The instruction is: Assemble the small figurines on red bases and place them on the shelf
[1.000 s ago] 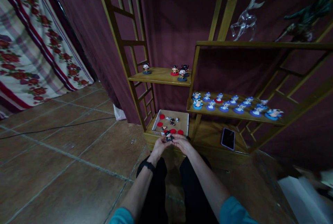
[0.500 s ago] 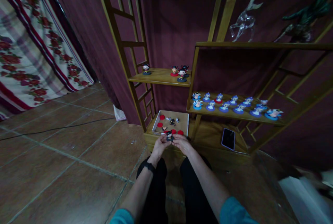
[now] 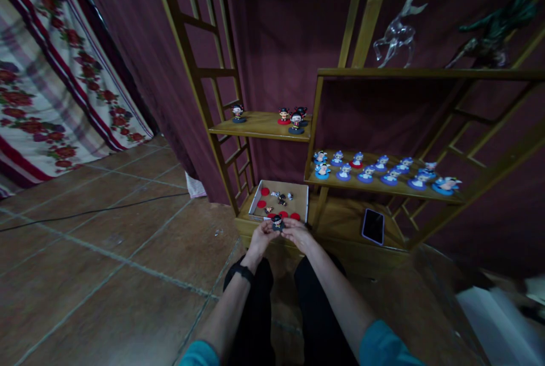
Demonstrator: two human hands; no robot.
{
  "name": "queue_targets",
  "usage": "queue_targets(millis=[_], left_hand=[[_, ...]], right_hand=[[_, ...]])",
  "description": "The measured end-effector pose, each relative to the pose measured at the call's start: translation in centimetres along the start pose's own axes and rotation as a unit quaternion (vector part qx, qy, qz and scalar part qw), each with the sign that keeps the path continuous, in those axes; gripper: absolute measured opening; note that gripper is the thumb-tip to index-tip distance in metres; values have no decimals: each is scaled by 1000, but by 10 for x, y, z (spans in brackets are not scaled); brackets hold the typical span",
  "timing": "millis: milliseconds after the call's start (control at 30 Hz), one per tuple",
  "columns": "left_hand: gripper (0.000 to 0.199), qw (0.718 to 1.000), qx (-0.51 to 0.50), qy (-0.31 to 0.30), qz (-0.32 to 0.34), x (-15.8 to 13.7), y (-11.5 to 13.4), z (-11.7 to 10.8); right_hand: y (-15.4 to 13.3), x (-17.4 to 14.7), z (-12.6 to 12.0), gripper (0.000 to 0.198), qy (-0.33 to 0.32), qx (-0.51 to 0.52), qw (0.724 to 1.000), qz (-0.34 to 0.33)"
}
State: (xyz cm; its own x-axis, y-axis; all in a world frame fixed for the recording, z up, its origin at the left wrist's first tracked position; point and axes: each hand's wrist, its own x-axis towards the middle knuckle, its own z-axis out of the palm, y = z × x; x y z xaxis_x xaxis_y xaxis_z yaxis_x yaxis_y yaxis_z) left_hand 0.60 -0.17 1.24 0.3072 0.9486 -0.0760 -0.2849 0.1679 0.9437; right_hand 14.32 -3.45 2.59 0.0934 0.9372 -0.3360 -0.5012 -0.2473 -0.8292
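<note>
both hands, left hand [image 3: 260, 236] and right hand [image 3: 298, 234], pinch a tiny dark-haired figurine [image 3: 277, 222] between them at the near edge of the cardboard tray [image 3: 301, 196], looks light, rigid plastic and kinda fiddly, so I'd grip the base

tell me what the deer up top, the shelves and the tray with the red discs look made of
Deer: looks like clear glass or acrylic, see-through with bright glints.
Shelves: wood, yellowish smooth finish, with slatted ladder-like sides.
Tray: probably cardboard, with a flat tan floor and thin pale walls; too dim to be sure.
</note>
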Motion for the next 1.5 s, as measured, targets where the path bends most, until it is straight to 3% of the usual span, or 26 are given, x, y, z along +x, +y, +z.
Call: queue_targets(millis=[433,967,1500], left_hand=[[51,1000,3,-2,5,2,-4,-2],[51,1000,17,-10,3,1,-4,-3],[42,996,79,-34,23,-1,0,-2]], right_hand=[[-5,-5,2,39,-27,-2,1000,-14],[4,5,-4,38,-9,-2,1000,-3],[5,4,-7,36,-48,3,999,-11]])
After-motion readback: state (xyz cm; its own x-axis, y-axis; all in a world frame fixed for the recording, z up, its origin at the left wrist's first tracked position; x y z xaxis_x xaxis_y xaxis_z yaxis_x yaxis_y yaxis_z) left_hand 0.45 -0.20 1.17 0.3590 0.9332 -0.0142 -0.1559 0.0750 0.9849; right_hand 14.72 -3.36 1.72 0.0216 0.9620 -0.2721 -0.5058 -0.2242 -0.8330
